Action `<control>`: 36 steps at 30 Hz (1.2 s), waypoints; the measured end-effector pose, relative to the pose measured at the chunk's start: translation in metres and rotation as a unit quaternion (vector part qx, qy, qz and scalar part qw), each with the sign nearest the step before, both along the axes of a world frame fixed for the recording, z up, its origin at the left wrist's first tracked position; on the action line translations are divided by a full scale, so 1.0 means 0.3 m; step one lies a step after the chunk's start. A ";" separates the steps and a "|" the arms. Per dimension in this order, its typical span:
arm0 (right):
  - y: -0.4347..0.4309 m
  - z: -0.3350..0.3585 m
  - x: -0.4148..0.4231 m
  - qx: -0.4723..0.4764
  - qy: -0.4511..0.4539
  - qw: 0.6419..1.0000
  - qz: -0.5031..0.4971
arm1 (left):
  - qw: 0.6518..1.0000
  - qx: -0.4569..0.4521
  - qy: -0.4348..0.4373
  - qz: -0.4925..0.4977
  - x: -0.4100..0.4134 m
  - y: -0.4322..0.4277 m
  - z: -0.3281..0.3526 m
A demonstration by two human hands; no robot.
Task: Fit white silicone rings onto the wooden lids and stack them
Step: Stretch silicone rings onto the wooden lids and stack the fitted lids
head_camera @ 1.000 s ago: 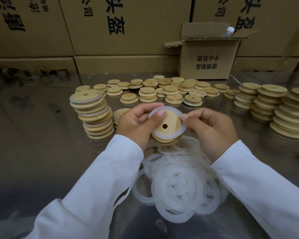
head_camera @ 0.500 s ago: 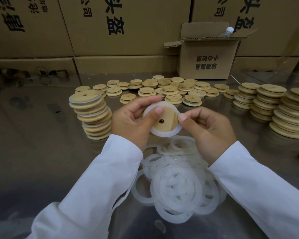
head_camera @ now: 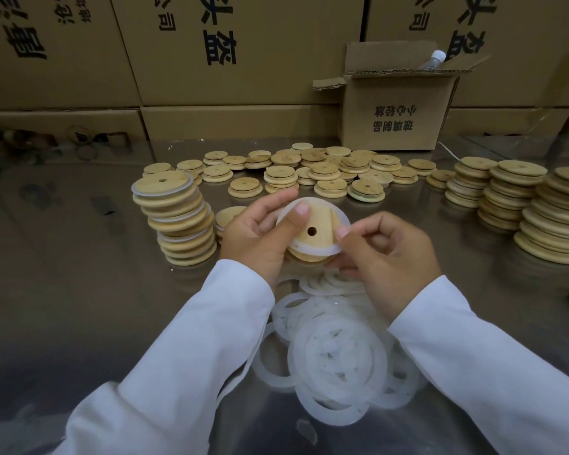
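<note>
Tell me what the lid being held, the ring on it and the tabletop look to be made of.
The lid: pale wood, possibly bamboo, matt and unvarnished; joined strips of grain show around a drilled hole. The ring: milky, translucent, likely silicone or soft rubber; it flexes where it is pinched. The tabletop: grey metal, probably stainless steel; it dully reflects the cartons.

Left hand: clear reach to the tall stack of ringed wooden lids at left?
Likely yes: that tall stack stands near the left hand, only a low lid pile between; but the hand grips a round wooden lid.
</note>
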State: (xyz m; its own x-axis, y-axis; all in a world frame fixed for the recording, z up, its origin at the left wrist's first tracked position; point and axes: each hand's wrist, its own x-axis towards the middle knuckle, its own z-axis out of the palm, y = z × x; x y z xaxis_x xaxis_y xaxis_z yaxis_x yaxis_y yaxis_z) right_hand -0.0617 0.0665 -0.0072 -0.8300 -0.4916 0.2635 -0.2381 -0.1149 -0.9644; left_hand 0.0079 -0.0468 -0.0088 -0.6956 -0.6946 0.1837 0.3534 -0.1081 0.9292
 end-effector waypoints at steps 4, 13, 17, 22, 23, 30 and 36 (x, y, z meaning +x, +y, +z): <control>0.019 0.004 -0.031 0.040 0.088 0.995 0.000 | 0.994 -0.070 -0.067 -0.048 0.014 -0.014 0.007; 0.035 0.007 -0.049 0.085 0.217 0.972 0.019 | 0.969 -0.227 -0.084 -0.048 0.029 -0.029 0.007; 0.028 0.014 -0.036 0.029 0.169 0.985 -0.001 | 0.989 -0.100 -0.062 -0.090 0.020 -0.013 -0.011; 0.026 0.026 -0.033 0.003 0.098 0.995 0.006 | 0.992 -0.030 -0.042 -0.117 0.020 -0.015 -0.005; 0.027 0.032 -0.037 0.004 0.080 0.997 0.015 | 0.992 -0.026 -0.042 -0.119 0.020 -0.016 -0.002; 0.034 0.055 -0.068 0.018 -0.024 0.997 0.076 | 0.991 0.037 -0.012 -0.127 0.020 -0.009 0.011; 0.040 0.072 -0.062 0.034 0.043 0.996 0.066 | 0.991 0.074 0.013 -0.113 0.012 -0.003 0.018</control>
State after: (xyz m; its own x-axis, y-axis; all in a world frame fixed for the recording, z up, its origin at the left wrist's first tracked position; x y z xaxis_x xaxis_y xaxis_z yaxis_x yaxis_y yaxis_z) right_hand -0.0802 0.0786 0.0144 -0.7324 -0.6144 0.2934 -0.3084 -0.0849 -0.9475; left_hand 0.0117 -0.0478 -0.0033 -0.8330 -0.5419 0.1117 0.3281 -0.3210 0.8884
